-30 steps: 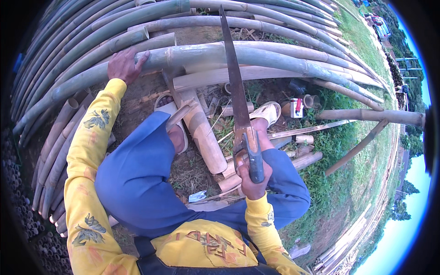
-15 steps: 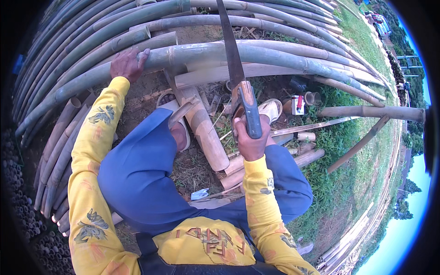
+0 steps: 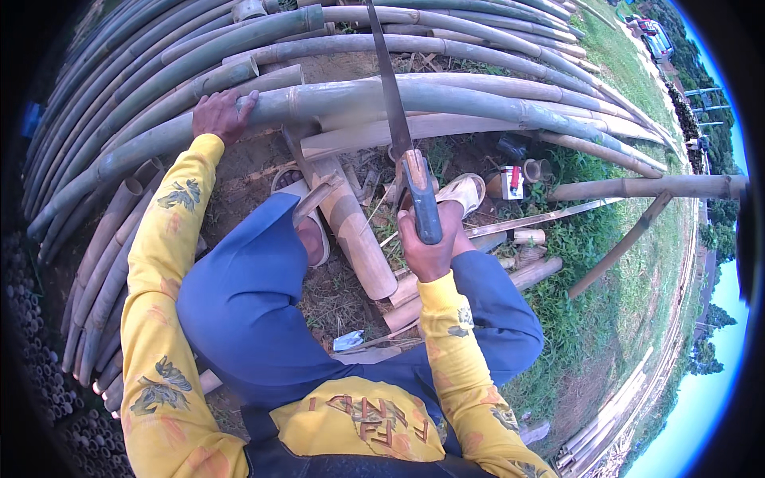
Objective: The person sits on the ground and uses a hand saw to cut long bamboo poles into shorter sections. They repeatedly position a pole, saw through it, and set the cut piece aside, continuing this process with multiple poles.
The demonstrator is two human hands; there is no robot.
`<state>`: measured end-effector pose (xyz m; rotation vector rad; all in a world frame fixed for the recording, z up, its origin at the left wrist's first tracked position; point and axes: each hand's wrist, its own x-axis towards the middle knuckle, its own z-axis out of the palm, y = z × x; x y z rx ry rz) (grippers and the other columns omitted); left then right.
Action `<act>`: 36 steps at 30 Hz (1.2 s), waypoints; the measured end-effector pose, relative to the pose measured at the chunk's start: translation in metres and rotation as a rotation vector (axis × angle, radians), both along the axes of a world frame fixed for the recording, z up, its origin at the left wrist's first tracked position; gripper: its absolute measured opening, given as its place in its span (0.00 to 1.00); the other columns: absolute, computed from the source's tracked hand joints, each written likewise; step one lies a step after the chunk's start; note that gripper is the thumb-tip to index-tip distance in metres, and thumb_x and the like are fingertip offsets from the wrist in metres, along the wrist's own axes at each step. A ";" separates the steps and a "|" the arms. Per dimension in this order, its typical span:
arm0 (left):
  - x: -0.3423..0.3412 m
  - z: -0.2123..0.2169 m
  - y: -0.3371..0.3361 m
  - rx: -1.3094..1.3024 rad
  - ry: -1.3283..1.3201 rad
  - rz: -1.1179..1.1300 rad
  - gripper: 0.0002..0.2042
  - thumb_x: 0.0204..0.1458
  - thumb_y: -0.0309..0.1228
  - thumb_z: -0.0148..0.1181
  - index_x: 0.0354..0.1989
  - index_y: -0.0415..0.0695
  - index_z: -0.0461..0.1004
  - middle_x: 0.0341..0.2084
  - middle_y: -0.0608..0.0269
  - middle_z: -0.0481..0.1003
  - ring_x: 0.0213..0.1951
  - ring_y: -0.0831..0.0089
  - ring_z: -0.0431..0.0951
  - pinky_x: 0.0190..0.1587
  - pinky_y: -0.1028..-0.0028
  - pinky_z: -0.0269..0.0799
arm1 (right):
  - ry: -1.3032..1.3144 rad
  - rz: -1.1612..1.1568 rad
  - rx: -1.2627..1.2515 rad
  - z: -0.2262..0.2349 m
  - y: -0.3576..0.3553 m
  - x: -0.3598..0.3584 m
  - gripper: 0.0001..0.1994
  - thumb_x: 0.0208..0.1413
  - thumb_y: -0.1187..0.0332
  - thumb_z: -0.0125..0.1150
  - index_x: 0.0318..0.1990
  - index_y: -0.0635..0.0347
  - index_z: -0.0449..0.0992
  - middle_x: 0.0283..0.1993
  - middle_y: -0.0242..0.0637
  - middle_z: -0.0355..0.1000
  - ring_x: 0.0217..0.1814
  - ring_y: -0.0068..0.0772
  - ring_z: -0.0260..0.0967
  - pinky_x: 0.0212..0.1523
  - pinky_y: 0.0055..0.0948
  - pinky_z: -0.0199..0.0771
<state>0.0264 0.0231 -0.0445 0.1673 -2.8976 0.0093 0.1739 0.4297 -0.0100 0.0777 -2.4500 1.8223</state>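
Observation:
A long green-grey bamboo pole (image 3: pixel 470 99) lies crosswise in front of me. My left hand (image 3: pixel 221 116) is wrapped over its top, left of the middle. In my right hand (image 3: pixel 429 251) is the handle of a handsaw (image 3: pixel 392 88), whose long blade points away from me and lies across the pole. The blade's teeth and the cut are too fine to make out. Below the pole, a short thick bamboo piece (image 3: pixel 358 239) slants between my feet. A wooden handle (image 3: pixel 316 199) with a dark blade beside it rests against that piece.
Stacked bamboo poles (image 3: pixel 382 49) spread beyond and to the left. A propped pole (image 3: pixel 637 190) stands out at the right. Near my right foot are a red-and-white packet (image 3: pixel 512 183) and a cup-like bamboo piece (image 3: pixel 537 170). Cut bamboo lengths (image 3: pixel 538 273) lie by my right leg.
My right hand and the saw have shifted slightly left and a little toward me, with the blade still across the pole. My left hand keeps its place on the pole.

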 end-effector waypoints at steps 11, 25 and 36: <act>0.003 -0.024 -0.005 0.018 0.141 -0.001 0.31 0.66 0.60 0.41 0.46 0.45 0.81 0.44 0.53 0.82 0.48 0.55 0.81 0.59 0.59 0.69 | -0.114 -0.020 -0.064 0.030 -0.006 -0.004 0.04 0.55 0.78 0.66 0.33 0.65 0.76 0.22 0.31 0.70 0.22 0.20 0.64 0.26 0.27 0.65; 0.014 -0.026 -0.002 0.002 0.235 -0.032 0.28 0.65 0.58 0.44 0.45 0.46 0.80 0.41 0.54 0.82 0.45 0.56 0.81 0.54 0.60 0.70 | -0.129 0.045 -0.034 0.034 -0.006 -0.033 0.04 0.55 0.78 0.66 0.35 0.65 0.76 0.24 0.29 0.71 0.24 0.18 0.65 0.27 0.26 0.67; 0.017 0.014 -0.010 0.082 -0.038 -0.261 0.31 0.58 0.61 0.57 0.54 0.44 0.75 0.50 0.49 0.78 0.53 0.53 0.77 0.58 0.57 0.69 | 0.062 -0.084 0.102 0.034 0.044 0.078 0.06 0.56 0.82 0.63 0.33 0.66 0.71 0.26 0.34 0.72 0.26 0.22 0.69 0.29 0.24 0.70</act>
